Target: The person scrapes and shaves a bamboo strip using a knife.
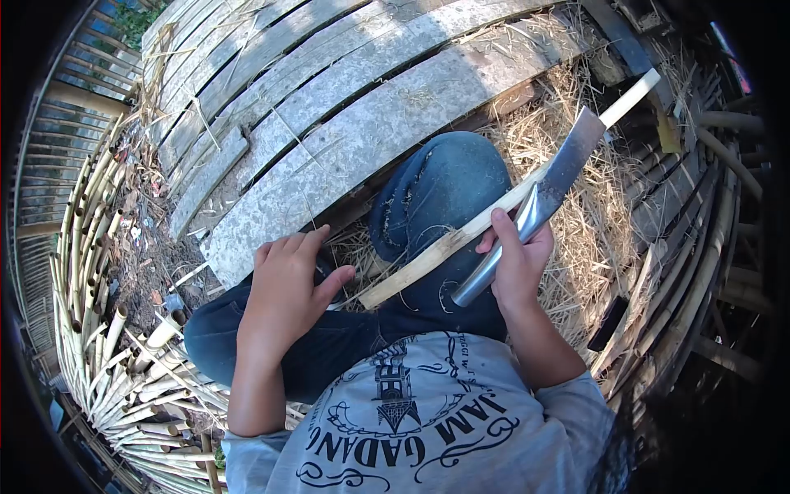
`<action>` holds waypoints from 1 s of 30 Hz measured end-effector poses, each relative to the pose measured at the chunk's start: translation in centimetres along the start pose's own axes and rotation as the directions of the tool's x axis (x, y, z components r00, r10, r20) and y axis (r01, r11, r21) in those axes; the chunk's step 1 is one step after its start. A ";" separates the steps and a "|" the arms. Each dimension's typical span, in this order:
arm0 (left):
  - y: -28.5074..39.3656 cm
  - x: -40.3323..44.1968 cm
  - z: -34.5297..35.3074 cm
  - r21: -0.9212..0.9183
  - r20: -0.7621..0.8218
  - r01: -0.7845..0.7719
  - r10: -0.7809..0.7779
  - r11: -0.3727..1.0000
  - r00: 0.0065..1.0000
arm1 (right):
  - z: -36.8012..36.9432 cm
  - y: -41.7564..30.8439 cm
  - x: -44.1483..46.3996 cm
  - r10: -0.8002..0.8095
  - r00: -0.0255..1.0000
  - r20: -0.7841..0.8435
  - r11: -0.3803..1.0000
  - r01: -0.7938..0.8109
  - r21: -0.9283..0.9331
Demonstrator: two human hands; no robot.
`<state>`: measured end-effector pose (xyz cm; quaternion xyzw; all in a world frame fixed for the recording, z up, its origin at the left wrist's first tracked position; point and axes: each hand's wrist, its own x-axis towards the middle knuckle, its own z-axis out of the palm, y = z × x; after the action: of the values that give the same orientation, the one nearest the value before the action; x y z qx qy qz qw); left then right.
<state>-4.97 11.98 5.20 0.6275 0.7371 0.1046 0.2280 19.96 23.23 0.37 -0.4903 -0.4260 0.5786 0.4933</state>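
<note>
My right hand (522, 260) is closed round the metal handle of a broad-bladed knife (565, 158), its blade pointing to the upper right. A pale split bamboo strip (428, 257) lies slantwise over my legs, beside the knife; it passes behind the blade and its far end shows past the tip. The thumb of my right hand rests near the strip. My left hand (290, 288) is over my other leg, palm down, thumb spread from the fingers, with nothing seen in it. The lower end of the strip is just right of its thumb.
Weathered wooden planks (346, 140) with gaps stretch ahead. Straw-like shavings (588, 247) cover the ground at the right. Many cut bamboo poles (148, 412) lie at the lower left. A dark object (608, 323) sits among bamboo pieces at the right.
</note>
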 end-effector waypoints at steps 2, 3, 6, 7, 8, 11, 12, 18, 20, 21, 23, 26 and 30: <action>1.0 0.5 -0.1 -0.378 0.203 -0.078 0.165 0.922 0.965 | 0.7 -0.7 -0.1 -0.028 1.000 0.007 0.999 0.028 0.027; 1.5 0.9 -0.2 -0.373 0.196 -0.089 0.172 0.924 0.966 | 1.3 -1.1 -0.1 -0.049 0.999 0.015 0.998 0.048 0.051; 1.5 2.1 -0.7 -0.476 0.239 -0.057 0.191 0.878 0.952 | 3.3 -2.4 0.6 -0.067 0.992 0.104 0.992 0.055 0.114; 0.6 2.7 -0.5 -0.551 0.272 -0.026 0.210 0.834 0.939 | 4.1 -2.7 0.9 -0.064 0.991 0.118 0.989 0.048 0.140; -0.3 3.2 -0.4 -0.620 0.300 0.007 0.229 0.785 0.926 | 4.9 -3.1 1.4 -0.085 0.987 0.133 0.987 0.065 0.150; -1.8 3.4 -1.2 -0.791 0.501 0.301 0.282 0.533 0.818 | 7.5 -4.1 2.6 -0.081 0.970 0.227 0.980 0.035 0.198; -1.5 3.2 -1.7 -0.828 0.512 0.355 0.328 0.435 0.794 | 8.2 -4.3 2.9 -0.071 0.961 0.266 0.982 0.021 0.187; -2.7 2.7 -1.4 -0.883 0.467 0.443 0.401 0.158 0.788 | 13.2 -5.0 5.2 -0.159 0.895 0.417 0.972 0.068 0.226; -3.3 2.8 -1.8 -0.927 0.359 0.372 0.402 0.050 0.842 | 14.6 -5.1 6.0 -0.192 0.857 0.477 0.967 0.083 0.240; -3.0 2.8 -2.1 -0.947 0.308 0.321 0.362 0.026 0.880 | 15.2 -5.2 6.4 -0.203 0.848 0.490 0.964 0.087 0.249; -3.5 2.8 -2.9 -0.935 0.320 0.353 0.375 -0.021 0.870 | 16.3 -5.3 7.1 -0.175 0.796 0.579 0.957 -0.001 0.290; -3.7 2.5 -3.7 -0.916 0.356 0.401 0.394 -0.035 0.847 | 17.6 -5.6 8.1 -0.158 0.725 0.670 0.970 -0.015 0.245; -4.0 2.2 -3.5 -0.911 0.395 0.411 0.228 -0.024 0.890 | 18.0 -5.1 9.8 -0.139 0.665 0.734 0.989 0.058 0.135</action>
<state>-10.32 13.79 6.02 0.2251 0.4056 0.4378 0.7702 2.64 33.55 6.69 -0.1641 -0.5859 0.7207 0.3321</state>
